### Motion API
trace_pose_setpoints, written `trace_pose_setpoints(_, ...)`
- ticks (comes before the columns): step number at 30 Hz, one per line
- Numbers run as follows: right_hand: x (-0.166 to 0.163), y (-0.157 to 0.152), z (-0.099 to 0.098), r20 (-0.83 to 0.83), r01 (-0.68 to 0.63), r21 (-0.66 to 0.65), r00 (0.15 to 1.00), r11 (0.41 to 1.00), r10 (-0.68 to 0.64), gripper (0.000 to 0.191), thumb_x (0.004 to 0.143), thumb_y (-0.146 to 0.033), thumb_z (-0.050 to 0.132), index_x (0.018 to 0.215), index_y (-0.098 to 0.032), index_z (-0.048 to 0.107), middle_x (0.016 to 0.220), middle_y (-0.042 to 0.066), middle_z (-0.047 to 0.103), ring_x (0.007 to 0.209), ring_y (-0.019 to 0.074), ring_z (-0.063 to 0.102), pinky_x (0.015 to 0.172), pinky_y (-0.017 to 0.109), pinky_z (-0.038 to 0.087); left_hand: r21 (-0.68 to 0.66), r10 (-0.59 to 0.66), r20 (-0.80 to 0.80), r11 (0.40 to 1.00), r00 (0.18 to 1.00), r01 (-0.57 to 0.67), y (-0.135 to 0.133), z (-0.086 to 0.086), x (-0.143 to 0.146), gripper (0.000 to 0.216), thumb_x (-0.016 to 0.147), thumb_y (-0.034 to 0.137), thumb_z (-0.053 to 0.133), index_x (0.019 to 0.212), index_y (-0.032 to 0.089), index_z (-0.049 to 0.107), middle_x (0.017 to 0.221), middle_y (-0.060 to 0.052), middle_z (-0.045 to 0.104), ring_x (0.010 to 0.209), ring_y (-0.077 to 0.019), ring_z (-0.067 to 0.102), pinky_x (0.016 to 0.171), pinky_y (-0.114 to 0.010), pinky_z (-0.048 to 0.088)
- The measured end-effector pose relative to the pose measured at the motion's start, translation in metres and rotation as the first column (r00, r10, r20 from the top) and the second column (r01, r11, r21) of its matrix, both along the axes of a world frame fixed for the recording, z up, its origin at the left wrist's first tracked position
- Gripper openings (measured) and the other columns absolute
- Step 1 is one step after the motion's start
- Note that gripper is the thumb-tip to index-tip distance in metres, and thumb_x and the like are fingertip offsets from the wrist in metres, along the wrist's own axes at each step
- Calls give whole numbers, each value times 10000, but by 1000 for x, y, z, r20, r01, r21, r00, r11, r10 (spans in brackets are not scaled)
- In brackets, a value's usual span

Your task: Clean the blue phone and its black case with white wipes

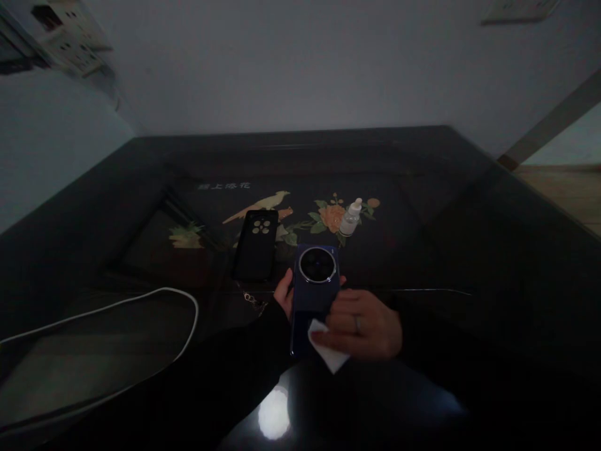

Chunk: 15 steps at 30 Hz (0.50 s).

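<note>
A dark blue phone [313,294] with a round camera ring faces back-up above the dark table [469,250]. My left hand [283,293] grips its left edge from below; only some fingers show past a black sleeve. My right hand [364,326], wearing a ring, presses a small white cloth [328,351] against the phone's lower back with closed fingers. A black phone case [256,244] lies flat just left of the phone. A small clear dropper bottle [350,218] with a white cap stands behind.
The table top carries a painted bird and flowers [300,216]. A white cable [154,313] loops over the left part. A thin chain [253,300] lies by the case. A bright light reflection [273,413] shows near the front edge. Walls stand behind and to the left.
</note>
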State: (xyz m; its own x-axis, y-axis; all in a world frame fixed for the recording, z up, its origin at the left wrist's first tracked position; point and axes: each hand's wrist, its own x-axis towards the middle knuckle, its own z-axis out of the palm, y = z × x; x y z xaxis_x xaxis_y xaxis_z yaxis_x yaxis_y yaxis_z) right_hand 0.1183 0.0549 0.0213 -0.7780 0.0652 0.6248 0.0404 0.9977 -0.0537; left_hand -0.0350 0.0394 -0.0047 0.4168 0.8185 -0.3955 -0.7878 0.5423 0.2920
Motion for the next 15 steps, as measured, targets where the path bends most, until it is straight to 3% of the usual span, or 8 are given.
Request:
trace_pose_setpoints(4,14,22,-4,-13,208,-90,978,974,-210,207,822,-202,425,962,-131,560,685,39,554,646,131,480,573,279,358,-29,9,-29,1000,1000,-9,3,-4,-9,403,760,435,411,996,142,553,858,-80,654,1025,-245,521,923,-388,347)
trace_pose_setpoints(10,2,-3,-2,-14,-21,5,1000,1000,22,163,795,-163,467,910,-140,581,625,-3,520,585,111,467,527,257,332,33,-63,23,998,998,62,0,2,3,618,736,550,339,1018,39,541,975,-169,614,1045,-293,501,941,-414,324)
trace_pose_setpoints(12,3,-1,-3,-12,14,-22,1000,1000,-14,184,809,-179,440,917,-137,582,638,8,528,602,119,470,537,263,345,32,-80,22,996,997,80,0,4,2,613,730,550,351,1048,57,530,973,-156,617,1055,-296,490,934,-414,330)
trace_pose_setpoints(15,14,20,-7,-37,186,-152,980,971,-194,204,810,-203,438,933,-133,584,662,29,536,633,130,470,569,271,375,7,-99,20,995,995,99,0,4,-3,497,740,502,386,1096,175,507,971,-99,625,1090,-282,464,911,-435,346)
